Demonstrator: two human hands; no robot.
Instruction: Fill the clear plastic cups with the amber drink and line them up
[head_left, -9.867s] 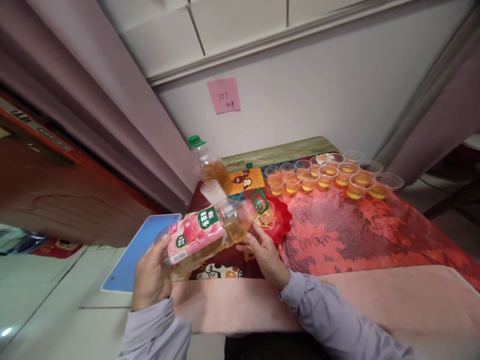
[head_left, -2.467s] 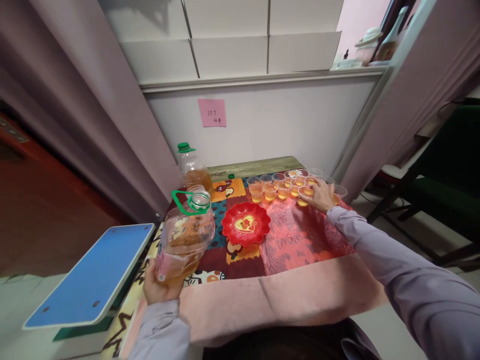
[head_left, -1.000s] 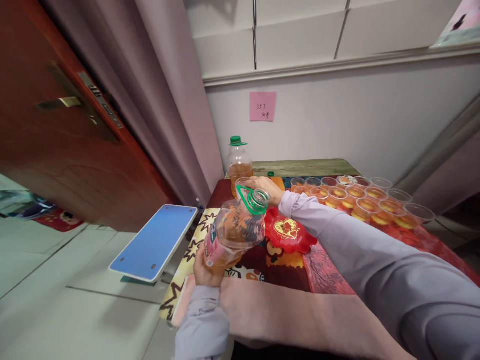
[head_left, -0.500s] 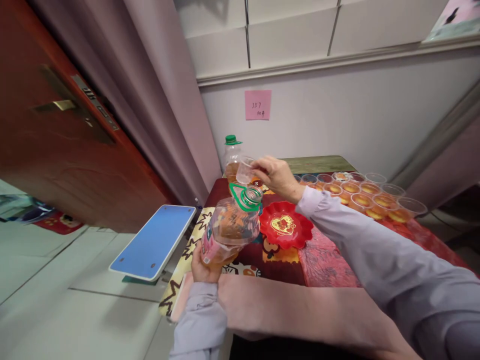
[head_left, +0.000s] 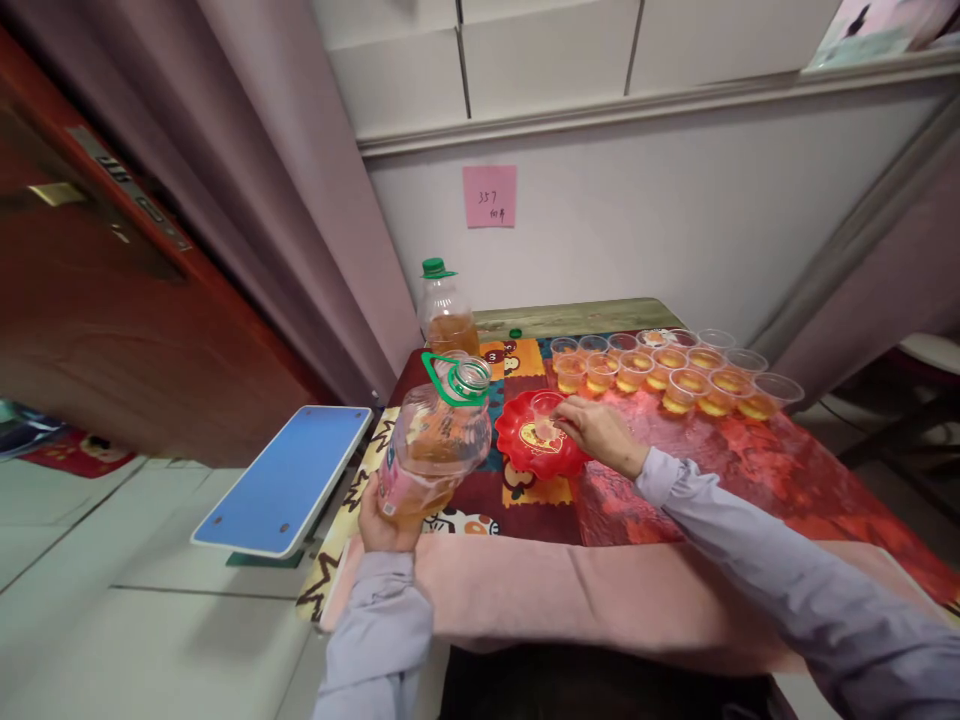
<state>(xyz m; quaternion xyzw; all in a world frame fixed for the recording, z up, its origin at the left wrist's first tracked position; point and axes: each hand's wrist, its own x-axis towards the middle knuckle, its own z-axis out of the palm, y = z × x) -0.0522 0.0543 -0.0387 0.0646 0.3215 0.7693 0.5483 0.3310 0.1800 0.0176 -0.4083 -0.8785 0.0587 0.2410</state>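
My left hand (head_left: pixel 388 518) is wrapped round the lower side of a large clear bottle (head_left: pixel 442 440), which has a green handle ring, an uncapped mouth and amber liquid inside. Between the fingers of my right hand (head_left: pixel 596 428) is a clear plastic cup (head_left: pixel 545 408), held by its rim over a red scalloped plate (head_left: pixel 529 462). Whether the cup's base touches the plate I cannot tell. To the right of the plate stand several plastic cups (head_left: pixel 636 368) in rows, with amber liquid in many of them.
A second bottle (head_left: pixel 451 325) with a green cap stands behind the first. Near the table's back edge lies a green cap (head_left: pixel 515 333). A pink cloth (head_left: pixel 525 585) covers the front edge. Left of the table is a blue board (head_left: pixel 289 480).
My right hand has carried the cup down and right, from above the bottle's mouth to the red plate. My left hand keeps hold of the bottle. The view has shifted slightly.
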